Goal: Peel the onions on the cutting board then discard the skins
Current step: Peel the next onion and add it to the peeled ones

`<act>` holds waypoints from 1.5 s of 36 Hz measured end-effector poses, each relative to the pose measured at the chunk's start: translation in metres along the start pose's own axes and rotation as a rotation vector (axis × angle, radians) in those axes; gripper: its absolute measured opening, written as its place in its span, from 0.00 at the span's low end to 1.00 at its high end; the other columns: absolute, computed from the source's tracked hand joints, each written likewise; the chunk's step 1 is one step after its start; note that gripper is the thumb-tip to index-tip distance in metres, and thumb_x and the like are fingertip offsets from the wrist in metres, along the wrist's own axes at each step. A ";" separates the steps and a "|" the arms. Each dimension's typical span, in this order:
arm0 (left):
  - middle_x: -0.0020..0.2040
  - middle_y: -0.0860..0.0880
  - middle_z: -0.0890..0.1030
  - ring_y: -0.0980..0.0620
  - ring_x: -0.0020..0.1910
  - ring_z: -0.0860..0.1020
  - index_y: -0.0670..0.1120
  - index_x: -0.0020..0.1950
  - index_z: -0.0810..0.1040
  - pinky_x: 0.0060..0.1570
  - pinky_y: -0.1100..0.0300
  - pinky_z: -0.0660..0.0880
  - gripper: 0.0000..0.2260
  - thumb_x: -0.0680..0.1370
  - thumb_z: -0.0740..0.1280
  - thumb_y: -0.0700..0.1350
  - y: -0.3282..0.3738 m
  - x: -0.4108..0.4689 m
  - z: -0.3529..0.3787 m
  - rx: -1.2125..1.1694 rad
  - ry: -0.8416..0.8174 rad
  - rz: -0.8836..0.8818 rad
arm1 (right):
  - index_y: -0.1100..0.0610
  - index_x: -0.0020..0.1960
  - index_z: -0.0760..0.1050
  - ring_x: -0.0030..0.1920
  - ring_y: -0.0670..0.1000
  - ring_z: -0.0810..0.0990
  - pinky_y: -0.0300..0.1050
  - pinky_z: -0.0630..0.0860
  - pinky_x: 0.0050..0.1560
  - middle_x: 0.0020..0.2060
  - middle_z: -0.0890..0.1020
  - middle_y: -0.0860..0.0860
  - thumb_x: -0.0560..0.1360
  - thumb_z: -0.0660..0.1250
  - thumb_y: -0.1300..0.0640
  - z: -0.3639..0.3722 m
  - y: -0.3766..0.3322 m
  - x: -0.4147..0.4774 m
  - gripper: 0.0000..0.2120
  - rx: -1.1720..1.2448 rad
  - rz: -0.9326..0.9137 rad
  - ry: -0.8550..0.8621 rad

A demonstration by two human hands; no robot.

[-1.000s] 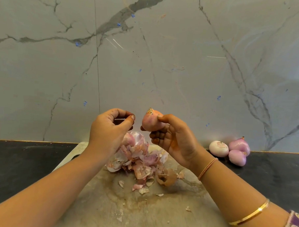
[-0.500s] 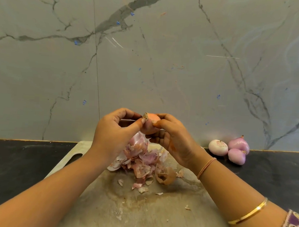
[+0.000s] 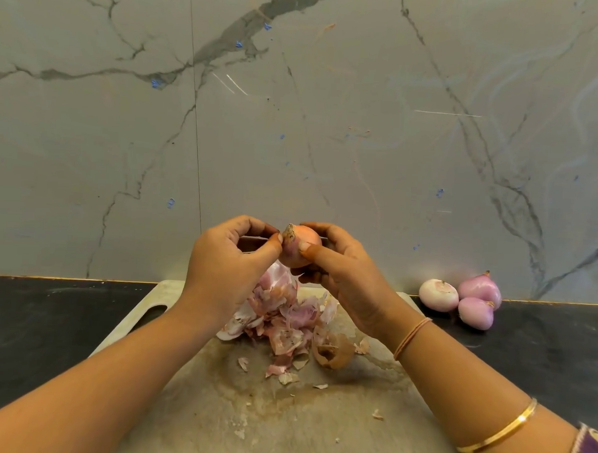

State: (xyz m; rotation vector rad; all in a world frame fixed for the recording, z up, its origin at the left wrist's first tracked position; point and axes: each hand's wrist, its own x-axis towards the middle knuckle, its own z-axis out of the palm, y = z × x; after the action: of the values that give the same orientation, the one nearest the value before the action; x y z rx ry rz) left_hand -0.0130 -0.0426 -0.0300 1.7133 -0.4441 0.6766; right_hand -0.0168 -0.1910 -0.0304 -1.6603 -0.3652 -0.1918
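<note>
Pink papery onion [image 3: 301,248], clamped in the grip of the right hand [image 3: 343,276] above the cutting board [image 3: 316,429], now has its dry tip pinched by the left hand [image 3: 227,267], which hung apart a second ago, so another strip likely joins the skins [image 3: 283,316] heaped below the grip.

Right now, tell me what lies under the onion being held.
Below the onion, a pile of skins lies on the cutting board. The left hand and right hand cover its far edge.

Left grip [image 3: 227,264], right grip [image 3: 343,276]: curled, nearly touching.
</note>
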 end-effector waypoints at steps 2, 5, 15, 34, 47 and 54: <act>0.36 0.57 0.81 0.63 0.37 0.80 0.52 0.40 0.79 0.33 0.72 0.74 0.03 0.72 0.72 0.45 0.002 -0.001 0.000 -0.034 -0.003 -0.010 | 0.58 0.65 0.69 0.47 0.52 0.80 0.44 0.80 0.50 0.54 0.77 0.54 0.79 0.64 0.57 0.001 -0.001 0.000 0.16 -0.008 -0.011 0.005; 0.39 0.56 0.82 0.64 0.39 0.80 0.52 0.42 0.79 0.34 0.73 0.74 0.04 0.72 0.72 0.45 0.001 -0.001 0.000 -0.022 -0.021 -0.011 | 0.57 0.65 0.68 0.47 0.52 0.81 0.43 0.80 0.49 0.57 0.76 0.56 0.78 0.66 0.56 0.001 -0.001 0.000 0.18 -0.027 -0.019 0.010; 0.34 0.56 0.82 0.60 0.36 0.81 0.52 0.38 0.79 0.35 0.70 0.76 0.08 0.73 0.71 0.40 -0.001 0.001 -0.001 -0.022 0.007 -0.018 | 0.58 0.65 0.68 0.50 0.54 0.82 0.44 0.81 0.50 0.59 0.76 0.57 0.77 0.67 0.56 0.001 -0.003 -0.001 0.19 -0.055 -0.015 0.006; 0.36 0.58 0.80 0.65 0.37 0.78 0.55 0.38 0.77 0.33 0.73 0.73 0.08 0.74 0.70 0.42 -0.004 0.003 -0.004 0.153 0.028 0.029 | 0.64 0.60 0.72 0.34 0.49 0.73 0.39 0.73 0.34 0.42 0.75 0.60 0.68 0.62 0.49 -0.001 -0.004 -0.002 0.25 0.208 0.166 -0.044; 0.39 0.54 0.82 0.53 0.40 0.82 0.54 0.41 0.77 0.41 0.59 0.80 0.08 0.76 0.68 0.40 -0.002 0.001 -0.004 0.127 -0.053 0.020 | 0.60 0.60 0.73 0.34 0.52 0.80 0.41 0.79 0.35 0.50 0.77 0.61 0.80 0.61 0.52 -0.008 -0.009 -0.001 0.14 0.503 0.268 -0.053; 0.40 0.52 0.82 0.51 0.41 0.82 0.53 0.41 0.77 0.45 0.50 0.81 0.07 0.76 0.68 0.41 -0.002 0.002 -0.005 0.116 -0.042 -0.014 | 0.58 0.64 0.70 0.34 0.48 0.72 0.38 0.73 0.33 0.51 0.77 0.60 0.69 0.71 0.57 -0.009 -0.007 -0.001 0.25 0.397 0.206 -0.079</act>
State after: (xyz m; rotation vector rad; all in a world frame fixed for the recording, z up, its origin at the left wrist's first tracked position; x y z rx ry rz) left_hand -0.0117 -0.0371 -0.0295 1.8408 -0.4288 0.6687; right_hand -0.0194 -0.1992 -0.0228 -1.3039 -0.2681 0.0969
